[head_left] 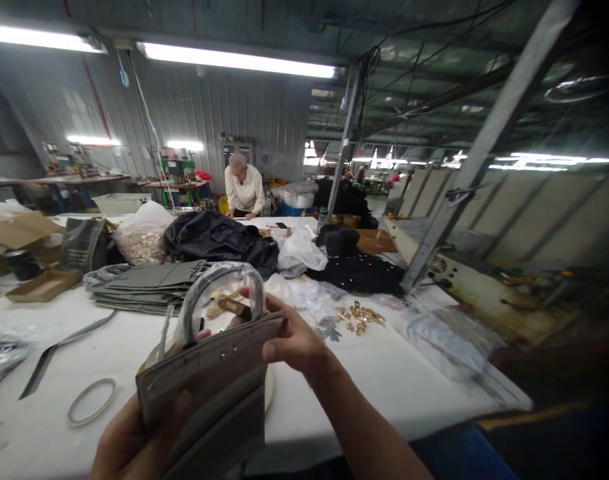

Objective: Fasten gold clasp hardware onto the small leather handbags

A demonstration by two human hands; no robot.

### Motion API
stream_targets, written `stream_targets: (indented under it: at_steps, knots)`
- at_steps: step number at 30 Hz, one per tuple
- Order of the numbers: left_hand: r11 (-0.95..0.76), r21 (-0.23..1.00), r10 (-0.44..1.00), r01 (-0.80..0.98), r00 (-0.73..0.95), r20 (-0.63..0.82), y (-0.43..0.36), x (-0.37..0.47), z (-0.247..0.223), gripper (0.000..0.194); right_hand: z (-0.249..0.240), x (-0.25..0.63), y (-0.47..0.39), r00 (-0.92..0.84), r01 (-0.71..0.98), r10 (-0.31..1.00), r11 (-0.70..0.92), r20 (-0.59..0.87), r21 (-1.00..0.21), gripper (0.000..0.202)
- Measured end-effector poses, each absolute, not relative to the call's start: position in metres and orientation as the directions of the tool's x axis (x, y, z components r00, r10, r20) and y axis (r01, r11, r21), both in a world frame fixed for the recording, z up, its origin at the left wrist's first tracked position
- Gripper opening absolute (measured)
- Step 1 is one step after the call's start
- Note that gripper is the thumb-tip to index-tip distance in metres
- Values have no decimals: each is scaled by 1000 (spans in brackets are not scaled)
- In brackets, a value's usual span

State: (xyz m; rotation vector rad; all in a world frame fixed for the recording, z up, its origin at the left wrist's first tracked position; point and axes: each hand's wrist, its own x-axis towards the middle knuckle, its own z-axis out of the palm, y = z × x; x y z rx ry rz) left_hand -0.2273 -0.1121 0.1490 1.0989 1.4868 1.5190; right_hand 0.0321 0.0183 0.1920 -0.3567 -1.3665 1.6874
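A grey handbag (209, 380) is tilted in front of me above the white table. Clear plastic wraps its upright handle (187, 313). My left hand (139, 433) is closed around the bag's lower left side, its thumb on the front panel. My right hand (297, 337) grips the upper right corner, thumb on the front and fingers behind the top edge. Close to those fingers, a strap with a gold metal plate (234, 308) shows behind the handle. Small metal studs dot the front panel near the top. The bag hides some of both hands' fingers.
Gold hardware pieces (361, 317) lie right of the bag on the white table (334, 400). Grey bag pieces (144, 283) are stacked behind left, near a ring (91, 402) and a dark strip (47, 363). Further back are black fabric (219, 240), plastic bags and another person (244, 187). A metal post (464, 173) stands right.
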Motion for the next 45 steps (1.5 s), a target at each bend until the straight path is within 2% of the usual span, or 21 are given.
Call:
stream_targets:
  at_steps: [2,4,7,9,13,16,20,22,24,26,27,30,32,34,37,38,39,40,42,43,45]
  knots:
    - [-130,988,920,84,-360,152,-112,-219,152,78,179,23,8,-378,-511,871,84,312,-855,85]
    - [-129,988,911,87,-383,153,-118,-212,149,87,163,18,0,-199,-535,933,154,301,-831,60]
    - [-22,999,877,36,-479,36,-135,-203,129,111,134,20,-20,31,-478,966,240,257,-845,44]
    - [9,995,868,-97,-493,-55,-146,-199,108,113,111,24,-40,145,-384,961,273,234,-882,42]
    - [-67,931,882,-360,-457,-113,-155,-196,56,87,63,31,-74,203,-163,954,256,221,-953,33]
    - [-33,932,841,-360,-514,-169,-143,-198,16,73,33,31,-73,199,-24,958,215,206,-976,31]
    - [26,954,835,-300,-519,-185,-99,-206,-14,76,12,27,-30,173,89,966,178,191,-980,37]
    - [54,971,856,-231,-490,-164,-70,-215,-18,75,8,23,-1,129,156,975,163,184,-974,38]
    - [141,990,821,5,-560,-114,-44,-226,-20,68,3,18,23,92,256,979,153,182,-954,37]
    - [243,937,792,249,-610,-43,-25,-237,-24,62,-4,13,39,74,353,982,138,175,-925,37]
    - [272,911,787,311,-617,-24,-18,-241,-28,61,-8,10,44,76,387,982,129,171,-913,38]
    - [249,901,792,354,-611,21,-10,-247,-45,59,-19,4,49,86,451,979,125,183,-884,40]
    - [189,871,790,454,-597,140,-10,-248,-52,60,-24,3,50,81,499,972,153,221,-853,42]
    - [145,783,765,604,-571,298,-13,-247,-51,68,-27,4,52,57,532,968,179,246,-827,45]
    - [121,633,741,765,-493,455,-16,-240,-31,103,-30,9,57,12,510,981,159,192,-845,45]
    - [102,592,752,799,-452,480,-17,-237,-23,108,-30,10,59,-1,494,986,144,165,-857,45]
    - [66,553,775,831,-392,496,-17,-233,-16,102,-31,11,60,-13,482,989,135,147,-866,44]
    - [8,516,813,857,-306,495,-15,-230,-11,87,-32,12,61,-21,475,990,134,141,-870,44]
    - [-131,488,890,863,-115,442,-9,-224,-9,49,-33,12,62,-23,467,988,144,151,-873,45]
    - [-183,510,916,840,-43,398,-4,-224,-12,36,-33,12,62,-19,461,987,148,157,-875,45]
    - [-204,604,946,770,-5,325,6,-226,-24,25,-34,11,61,0,449,988,141,157,-882,47]
